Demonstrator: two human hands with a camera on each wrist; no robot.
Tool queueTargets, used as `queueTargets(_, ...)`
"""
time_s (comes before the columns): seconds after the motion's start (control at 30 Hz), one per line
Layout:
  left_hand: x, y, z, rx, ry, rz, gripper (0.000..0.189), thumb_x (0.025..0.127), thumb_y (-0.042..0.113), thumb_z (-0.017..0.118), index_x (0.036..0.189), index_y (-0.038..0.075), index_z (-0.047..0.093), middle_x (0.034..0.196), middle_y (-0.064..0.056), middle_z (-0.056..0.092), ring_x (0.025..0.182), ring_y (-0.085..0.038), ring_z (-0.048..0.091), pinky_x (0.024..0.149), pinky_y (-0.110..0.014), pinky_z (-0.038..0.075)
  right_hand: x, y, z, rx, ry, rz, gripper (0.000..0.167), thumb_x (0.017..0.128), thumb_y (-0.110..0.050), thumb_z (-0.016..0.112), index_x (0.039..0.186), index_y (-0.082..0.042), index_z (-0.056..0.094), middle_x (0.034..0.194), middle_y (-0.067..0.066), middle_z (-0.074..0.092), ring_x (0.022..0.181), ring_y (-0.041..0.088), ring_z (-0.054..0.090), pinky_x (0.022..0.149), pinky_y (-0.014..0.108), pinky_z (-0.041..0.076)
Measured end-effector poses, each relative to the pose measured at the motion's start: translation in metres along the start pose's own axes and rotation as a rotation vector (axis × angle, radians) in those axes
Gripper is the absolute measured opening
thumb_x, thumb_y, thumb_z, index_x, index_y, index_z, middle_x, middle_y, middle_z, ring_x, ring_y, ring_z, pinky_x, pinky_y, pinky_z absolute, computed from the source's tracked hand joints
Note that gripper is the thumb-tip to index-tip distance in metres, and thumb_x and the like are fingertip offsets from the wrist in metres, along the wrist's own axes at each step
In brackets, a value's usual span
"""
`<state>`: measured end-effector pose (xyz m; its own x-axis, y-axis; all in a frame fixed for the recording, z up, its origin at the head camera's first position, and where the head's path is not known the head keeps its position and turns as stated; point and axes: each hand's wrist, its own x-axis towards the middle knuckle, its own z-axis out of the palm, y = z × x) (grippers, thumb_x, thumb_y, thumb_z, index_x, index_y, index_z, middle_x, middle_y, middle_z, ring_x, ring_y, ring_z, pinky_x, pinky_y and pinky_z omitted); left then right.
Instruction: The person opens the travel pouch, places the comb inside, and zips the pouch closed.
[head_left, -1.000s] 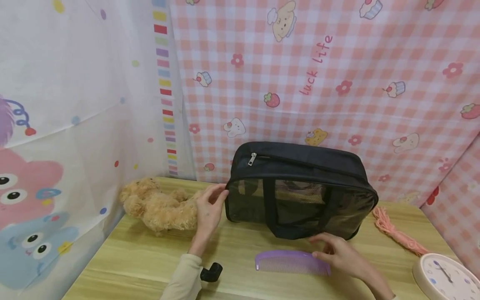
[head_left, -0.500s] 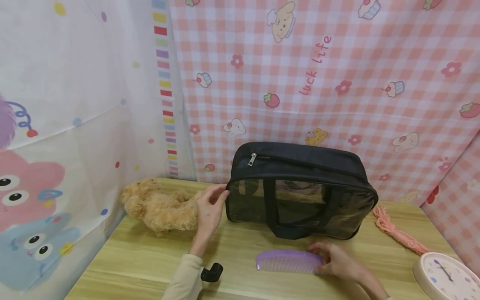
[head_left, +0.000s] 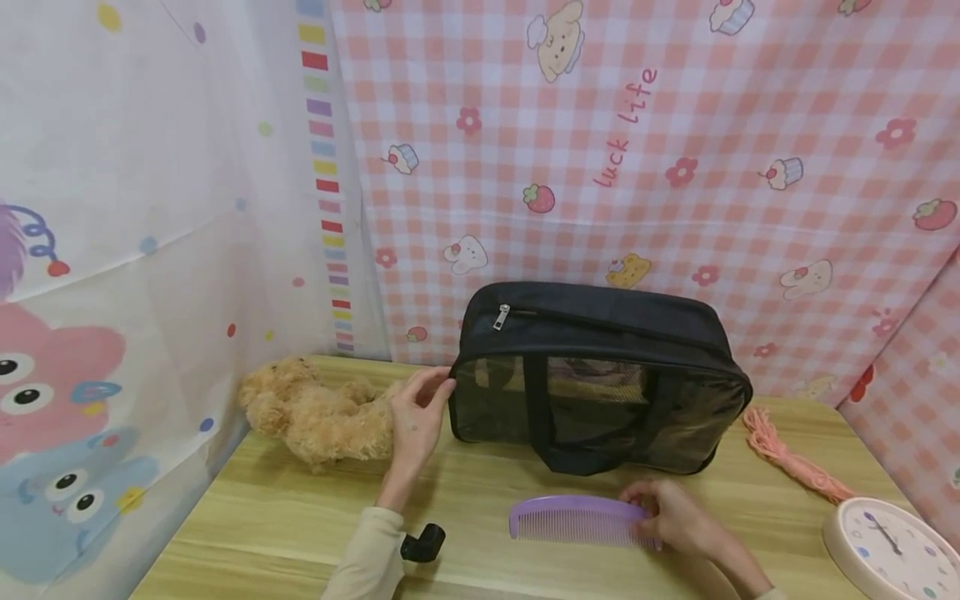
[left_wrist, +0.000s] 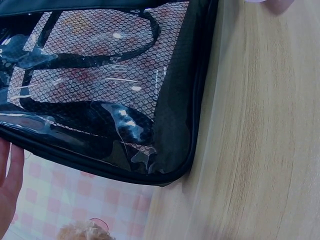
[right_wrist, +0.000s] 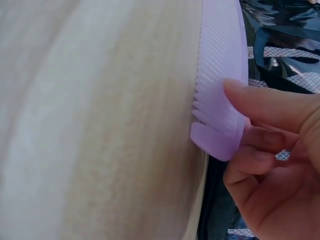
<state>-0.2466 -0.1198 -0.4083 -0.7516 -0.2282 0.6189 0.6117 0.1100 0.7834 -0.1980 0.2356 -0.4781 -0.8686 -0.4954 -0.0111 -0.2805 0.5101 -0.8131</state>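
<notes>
Gap between comb and bag

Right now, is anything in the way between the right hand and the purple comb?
No, nothing visible is. The right hand is pinching one end of the purple comb, its thumb right on it. The black bag stands beyond the comb, so it isn't between them.
</notes>
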Motion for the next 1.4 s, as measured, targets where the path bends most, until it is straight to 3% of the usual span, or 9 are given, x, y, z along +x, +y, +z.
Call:
queueTargets(0.23, 0.0, -0.001, 0.001, 0.005, -0.007, -0.007, 0.015, 0.086, -0.002, 0.067, 0.101, -0.005, 0.069, 0.095, -0.018, 0.065, 0.085, -0.017, 0.064, 0.076, -0.021, 0.051, -0.001, -0.001, -0.003, -0.163, 0.114, -0.175, 0.018, 0.077, 0.008, 0.068, 0.092, -0.001, 0.068, 0.074, -0.006, 0.057, 0.059, -0.001, 0.045, 0.047, 0.022, 0.041)
queueTargets(0.3, 0.0, -0.001, 0.001, 0.0, -0.008, -0.011, 0.015, 0.087, -0.002, 0.066, 0.101, -0.005, 0.069, 0.096, -0.017, 0.065, 0.085, -0.017, 0.064, 0.076, -0.021, 0.051, -0.001, -0.002, -0.004, -0.164, 0.141, -0.205, 0.013, 0.08, 0.005, 0.068, 0.091, -0.003, 0.069, 0.071, -0.008, 0.057, 0.056, -0.002, 0.043, 0.045, 0.022, 0.04)
queueTargets(0.5, 0.001, -0.001, 0.001, -0.005, -0.009, -0.023, 0.015, 0.087, -0.001, 0.066, 0.101, -0.005, 0.069, 0.096, -0.017, 0.065, 0.086, -0.018, 0.064, 0.077, -0.022, 0.051, -0.001, -0.004, -0.007, -0.135, 0.179, -0.221, 0.009, 0.083, -0.003, 0.07, 0.091, -0.007, 0.071, 0.065, -0.011, 0.053, 0.054, -0.003, 0.038, 0.044, 0.019, 0.036)
queueTargets(0.6, 0.001, -0.014, 0.001, -0.008, -0.002, -0.02, 0.015, 0.088, 0.005, 0.067, 0.102, -0.001, 0.07, 0.097, -0.013, 0.066, 0.086, -0.016, 0.064, 0.078, -0.023, 0.051, -0.001, -0.003, -0.008, -0.125, 0.193, -0.241, 0.01, 0.082, 0.0, 0.071, 0.091, -0.005, 0.072, 0.066, -0.008, 0.055, 0.055, -0.002, 0.038, 0.044, 0.019, 0.035)
queueTargets(0.73, 0.0, -0.016, 0.002, -0.001, 0.008, -0.002, 0.014, 0.087, 0.004, 0.068, 0.101, 0.0, 0.071, 0.096, -0.013, 0.066, 0.086, -0.015, 0.064, 0.077, -0.022, 0.051, -0.002, -0.006, -0.009, -0.08, 0.201, -0.24, 0.01, 0.082, 0.001, 0.071, 0.09, -0.003, 0.073, 0.068, -0.004, 0.059, 0.054, -0.001, 0.04, 0.042, 0.021, 0.038)
queueTargets(0.87, -0.001, 0.001, 0.002, 0.016, 0.009, -0.005, 0.014, 0.086, -0.003, 0.066, 0.1, -0.007, 0.069, 0.095, -0.019, 0.066, 0.085, -0.017, 0.064, 0.077, -0.021, 0.05, -0.003, -0.012, -0.009, -0.035, 0.209, -0.224, 0.011, 0.081, 0.0, 0.072, 0.09, -0.006, 0.075, 0.077, -0.003, 0.066, 0.056, 0.0, 0.042, 0.043, 0.021, 0.039)
queueTargets(1.2, -0.002, 0.003, 0.001, 0.017, 0.004, -0.04, 0.015, 0.087, -0.003, 0.066, 0.101, -0.006, 0.069, 0.095, -0.019, 0.065, 0.085, -0.021, 0.063, 0.076, -0.021, 0.05, -0.002, -0.013, -0.008, 0.076, 0.174, -0.239, 0.01, 0.084, -0.004, 0.071, 0.093, -0.001, 0.075, 0.09, 0.01, 0.07, 0.071, 0.004, 0.054, 0.05, 0.023, 0.045)
queueTargets(1.4, -0.001, 0.004, 0.001, 0.019, 0.001, -0.04, 0.015, 0.087, -0.002, 0.066, 0.101, -0.005, 0.069, 0.095, -0.018, 0.065, 0.084, -0.019, 0.064, 0.076, -0.021, 0.051, -0.003, -0.015, -0.008, 0.074, 0.224, -0.286, 0.012, 0.082, 0.001, 0.071, 0.092, -0.001, 0.075, 0.088, 0.009, 0.069, 0.07, 0.004, 0.056, 0.047, 0.025, 0.047)
